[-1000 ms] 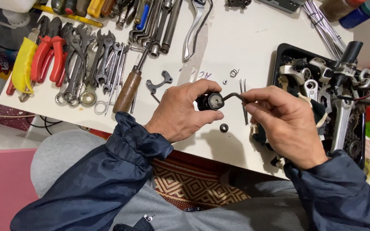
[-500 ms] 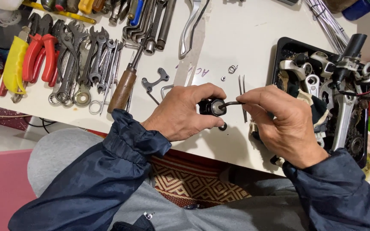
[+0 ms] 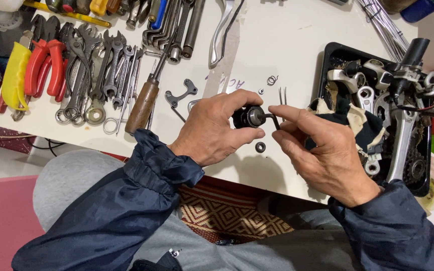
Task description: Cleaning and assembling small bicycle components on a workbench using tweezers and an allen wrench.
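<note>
Here the left hand (image 3: pixel 212 133) is closed around a small black cylindrical part (image 3: pixel 249 117), thumb below and fingers curled over the top, holding it just above the tabletop's near edge, about midway along. The right hand (image 3: pixel 322 150) pinches a bent hex key (image 3: pixel 272 119) between thumb and forefinger, its short leg seated in the part's end; the other fingers are loosely curled. To do this turning step well, I judge the key should stay square to the part's axis and pushed fully home, so it does not slip out, while the left hand grips firmly and gives counter-force. A small black washer (image 3: pixel 260 147) lies on the table just below the part, and a coiled spring (image 3: pixel 272 80) and a thin pair of pins (image 3: pixel 282 95) lie a little farther in; none should be swept off. A wooden-handled screwdriver (image 3: pixel 144 103) and a row of spanners (image 3: pixel 106 70) lie toward the left edge, and a black tray (image 3: pixel 327 65) of bicycle parts sits at the right edge.
</note>
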